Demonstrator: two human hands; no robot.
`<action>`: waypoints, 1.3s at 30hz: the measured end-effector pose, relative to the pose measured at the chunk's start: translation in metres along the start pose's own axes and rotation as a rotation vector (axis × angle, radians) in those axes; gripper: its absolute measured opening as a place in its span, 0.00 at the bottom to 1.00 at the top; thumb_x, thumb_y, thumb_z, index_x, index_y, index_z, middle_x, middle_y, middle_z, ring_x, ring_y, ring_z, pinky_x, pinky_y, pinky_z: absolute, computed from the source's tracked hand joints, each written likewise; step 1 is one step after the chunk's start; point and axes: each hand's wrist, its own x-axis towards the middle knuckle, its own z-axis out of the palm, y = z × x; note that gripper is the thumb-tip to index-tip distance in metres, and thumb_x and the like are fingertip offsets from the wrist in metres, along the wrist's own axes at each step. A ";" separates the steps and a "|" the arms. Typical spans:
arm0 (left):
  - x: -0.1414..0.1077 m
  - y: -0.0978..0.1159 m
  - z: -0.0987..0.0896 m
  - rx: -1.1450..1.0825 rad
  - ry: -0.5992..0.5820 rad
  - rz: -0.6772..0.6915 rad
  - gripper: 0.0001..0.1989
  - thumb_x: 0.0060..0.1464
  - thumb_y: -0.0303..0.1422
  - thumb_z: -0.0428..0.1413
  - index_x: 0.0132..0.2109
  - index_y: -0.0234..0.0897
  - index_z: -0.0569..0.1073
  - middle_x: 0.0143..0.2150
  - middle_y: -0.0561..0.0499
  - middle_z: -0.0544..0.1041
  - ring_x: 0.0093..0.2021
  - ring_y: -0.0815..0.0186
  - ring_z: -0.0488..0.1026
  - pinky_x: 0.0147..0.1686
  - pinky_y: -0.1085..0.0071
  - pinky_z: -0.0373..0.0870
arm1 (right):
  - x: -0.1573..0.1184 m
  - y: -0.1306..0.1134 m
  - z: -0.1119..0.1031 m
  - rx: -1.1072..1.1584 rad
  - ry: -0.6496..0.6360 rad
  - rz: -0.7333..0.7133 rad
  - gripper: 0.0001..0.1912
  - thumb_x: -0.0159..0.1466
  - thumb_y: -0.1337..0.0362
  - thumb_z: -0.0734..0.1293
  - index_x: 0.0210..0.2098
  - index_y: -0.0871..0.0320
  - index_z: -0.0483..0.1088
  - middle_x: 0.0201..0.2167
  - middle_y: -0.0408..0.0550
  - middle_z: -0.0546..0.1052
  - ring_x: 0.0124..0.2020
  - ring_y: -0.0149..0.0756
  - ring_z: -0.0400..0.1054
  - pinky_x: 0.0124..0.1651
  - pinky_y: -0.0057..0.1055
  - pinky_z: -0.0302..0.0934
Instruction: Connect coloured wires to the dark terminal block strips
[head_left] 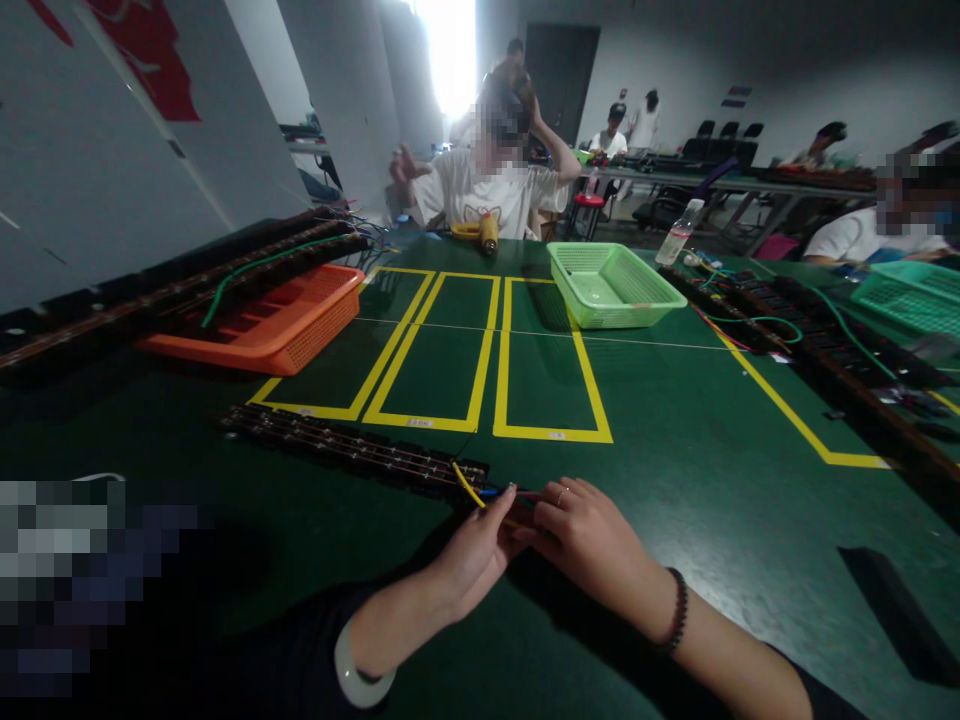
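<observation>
Our left hand (474, 562) and right hand (592, 545) pinch wires (469, 486) over a yellow-taped green tabletop (705, 500); a co-worker (487, 190) opposite; grey wall (697, 55) beyond.

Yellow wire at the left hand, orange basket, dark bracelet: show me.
Yellow wire (467, 485), head view, its curved length.
Orange basket (321, 328), head view, its perforated wall.
Dark bracelet (682, 606), head view, its beads.

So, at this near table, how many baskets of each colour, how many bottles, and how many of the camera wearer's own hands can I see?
Orange basket: 1
Green baskets: 2 (light one, teal one at the right edge)
Bottle: 1
Hands: 2 (left hand, right hand, both at the wires)
Total: 6
</observation>
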 end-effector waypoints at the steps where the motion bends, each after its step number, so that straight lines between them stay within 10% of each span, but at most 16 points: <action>1: 0.000 -0.001 0.000 -0.008 -0.008 0.013 0.05 0.55 0.31 0.55 0.36 0.33 0.73 0.38 0.49 0.76 0.35 0.70 0.70 0.44 0.69 0.66 | 0.001 0.003 0.000 0.021 0.019 0.037 0.09 0.63 0.59 0.65 0.30 0.58 0.69 0.29 0.48 0.71 0.32 0.36 0.64 0.34 0.32 0.56; 5: -0.002 0.001 0.004 0.028 -0.101 -0.001 0.12 0.58 0.33 0.51 0.43 0.31 0.74 0.44 0.43 0.76 0.47 0.63 0.71 0.56 0.63 0.60 | 0.003 0.014 0.000 0.195 -0.001 0.245 0.11 0.62 0.56 0.65 0.32 0.59 0.67 0.32 0.48 0.71 0.34 0.36 0.64 0.36 0.31 0.57; 13: -0.005 0.005 0.004 0.116 -0.164 -0.030 0.21 0.60 0.36 0.47 0.56 0.31 0.69 0.55 0.41 0.70 0.60 0.59 0.61 0.62 0.62 0.49 | 0.006 0.025 0.003 0.760 -0.441 0.320 0.21 0.65 0.48 0.58 0.36 0.60 0.71 0.26 0.44 0.72 0.24 0.26 0.61 0.26 0.24 0.51; 25: -0.003 0.004 0.001 0.134 -0.151 -0.034 0.21 0.60 0.38 0.46 0.54 0.31 0.70 0.54 0.40 0.71 0.58 0.58 0.63 0.59 0.62 0.55 | 0.005 0.022 0.009 0.838 -0.415 0.303 0.13 0.62 0.58 0.64 0.41 0.60 0.71 0.30 0.44 0.74 0.28 0.28 0.64 0.30 0.24 0.57; 39: -0.002 0.000 0.002 -0.038 -0.106 0.025 0.12 0.58 0.34 0.52 0.45 0.32 0.73 0.48 0.44 0.74 0.52 0.62 0.68 0.57 0.63 0.60 | -0.004 0.009 0.024 -0.284 0.011 -0.098 0.16 0.60 0.74 0.63 0.48 0.65 0.69 0.34 0.51 0.74 0.29 0.36 0.66 0.30 0.33 0.59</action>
